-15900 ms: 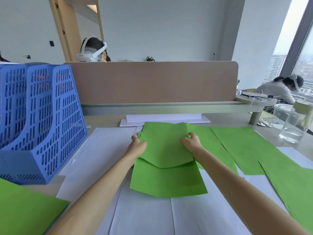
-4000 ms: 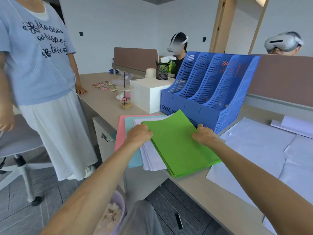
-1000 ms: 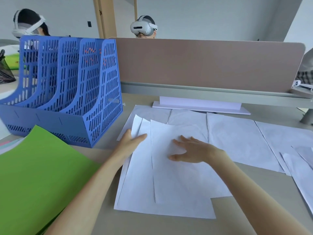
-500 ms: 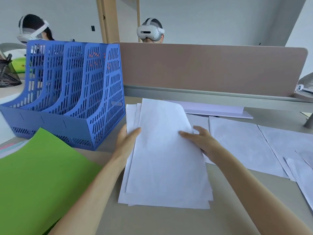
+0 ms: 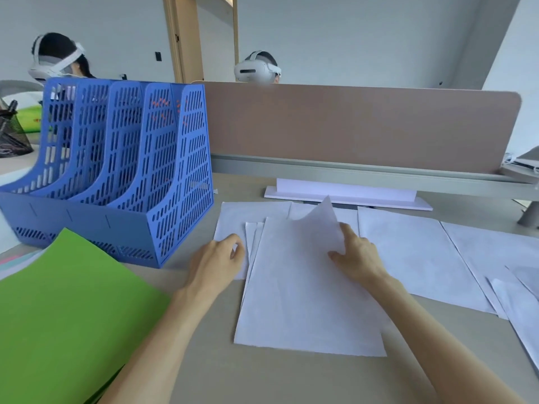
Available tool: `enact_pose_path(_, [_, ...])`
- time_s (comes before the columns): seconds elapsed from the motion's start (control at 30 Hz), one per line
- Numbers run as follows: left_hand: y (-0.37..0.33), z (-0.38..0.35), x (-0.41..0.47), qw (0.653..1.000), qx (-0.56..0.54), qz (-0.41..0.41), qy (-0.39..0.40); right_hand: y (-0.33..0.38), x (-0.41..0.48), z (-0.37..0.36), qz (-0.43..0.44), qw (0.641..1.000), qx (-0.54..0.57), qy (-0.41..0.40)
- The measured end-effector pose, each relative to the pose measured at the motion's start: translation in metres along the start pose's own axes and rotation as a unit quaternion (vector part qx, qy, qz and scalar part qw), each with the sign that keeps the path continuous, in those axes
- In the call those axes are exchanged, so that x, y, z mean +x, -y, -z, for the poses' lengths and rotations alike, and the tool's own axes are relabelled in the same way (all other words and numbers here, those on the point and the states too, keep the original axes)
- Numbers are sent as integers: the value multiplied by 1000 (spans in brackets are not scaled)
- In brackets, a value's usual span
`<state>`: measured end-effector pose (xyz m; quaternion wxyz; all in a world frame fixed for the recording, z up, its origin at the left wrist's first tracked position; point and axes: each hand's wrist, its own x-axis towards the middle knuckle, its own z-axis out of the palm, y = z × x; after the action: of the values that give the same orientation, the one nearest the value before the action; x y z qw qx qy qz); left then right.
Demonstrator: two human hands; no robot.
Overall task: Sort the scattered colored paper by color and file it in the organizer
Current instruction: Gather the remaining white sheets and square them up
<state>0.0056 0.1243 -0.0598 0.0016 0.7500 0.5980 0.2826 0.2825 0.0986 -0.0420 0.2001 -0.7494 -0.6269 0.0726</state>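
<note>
**A:** Entry one: your hands. State?

**B:** Your right hand (image 5: 355, 255) has its grip pinched on the far right corner of the top sheet of the small pile of white paper sheets (image 5: 303, 301). That corner is lifted and curling. The pile lies on the tabletop, near and central, just right of the blue perforated plastic four-slot organizer (image 5: 163, 182). Your left hand (image 5: 217, 259) sits at the pile's left edge with its fingers curled. I cannot tell whether that grip holds a sheet.

**A:** Entry two: hazards.

**B:** Three, in my judgement.
- You hold the thin top sheet by one corner only, so it may crease or slide off alone.
- The pile is fanned along its far left edge, so lifting it unsquared may shed sheets.
- The loose white sheets (image 5: 408, 252) to the right overlap, so dragging one may pull its neighbours along.

**A:** Entry three: surface and room.

**B:**
- Beige matte tabletop (image 5: 262, 380).
- Stack of green paper (image 5: 67, 310), near left, in front of the organizer. I see no paper in the organizer's slots.
- Brown partition panel (image 5: 350, 126) along the far side, with a flat white board (image 5: 344, 193) at its foot.
- Black mesh pen holder (image 5: 11, 135), far left.
- Two people in white headsets beyond the partition.
</note>
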Motion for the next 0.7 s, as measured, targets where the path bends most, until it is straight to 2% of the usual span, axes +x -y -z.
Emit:
enact_pose_path(0.07, [0, 2, 1, 1000, -2, 8, -20, 2, 1, 9, 37, 998, -37, 32])
enact_pose_path(0.13, [3, 0, 0, 999, -3, 35, -11, 6, 0, 18, 60, 997, 25, 47])
enact_pose_path(0.2, [10, -7, -1, 995, 51, 75, 41, 5, 3, 21, 49, 995, 89, -6])
enact_pose_path(0.3, [17, -12, -4, 984, 87, 106, 112, -3, 6, 17, -17, 996, 72, -57])
enact_pose_path(0.4, [12, -8, -5, 986, 67, 81, 132, -8, 5, 6, -45, 998, 35, -11])
enact_pose_path(0.5, [5, -7, -6, 987, 35, 47, 149, -2, 4, -2, -27, 999, -10, 20])
enact_pose_path(0.6, [-2, -5, -6, 983, 0, 34, 180, 8, 5, -4, -27, 999, 3, 23])
enact_pose_path(0.7, [-8, -1, -4, 972, -76, 77, 209, 12, 12, -8, -35, 997, 51, 40])
